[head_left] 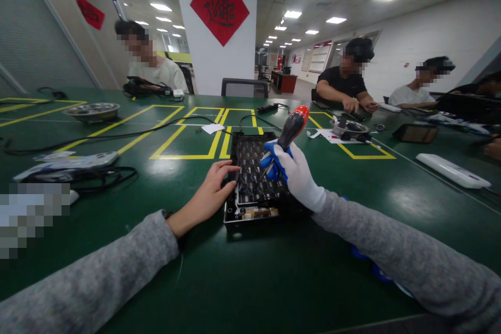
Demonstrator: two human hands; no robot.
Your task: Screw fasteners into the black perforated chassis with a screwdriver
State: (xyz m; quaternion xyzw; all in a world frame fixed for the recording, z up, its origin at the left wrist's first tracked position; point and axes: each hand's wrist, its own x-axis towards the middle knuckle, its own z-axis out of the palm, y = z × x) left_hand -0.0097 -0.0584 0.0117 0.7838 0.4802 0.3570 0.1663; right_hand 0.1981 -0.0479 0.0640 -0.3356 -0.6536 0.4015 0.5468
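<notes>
A black open device housing, with rows of dark rounded cells inside and a brownish circuit board at its near end, lies on the green table in front of me. My bare left hand rests at the housing's left edge, fingers stretched out and touching its rim. My right hand, in a white and blue glove, grips a screwdriver with a red and black handle. Its handle tilts up to the right and the shaft points down into the housing. Where exactly the tip touches is hard to make out.
On the left lie a metal bowl, black cables and a white device. White paper is beyond the housing. Another bowl and a white power strip lie right. Several people sit across the table.
</notes>
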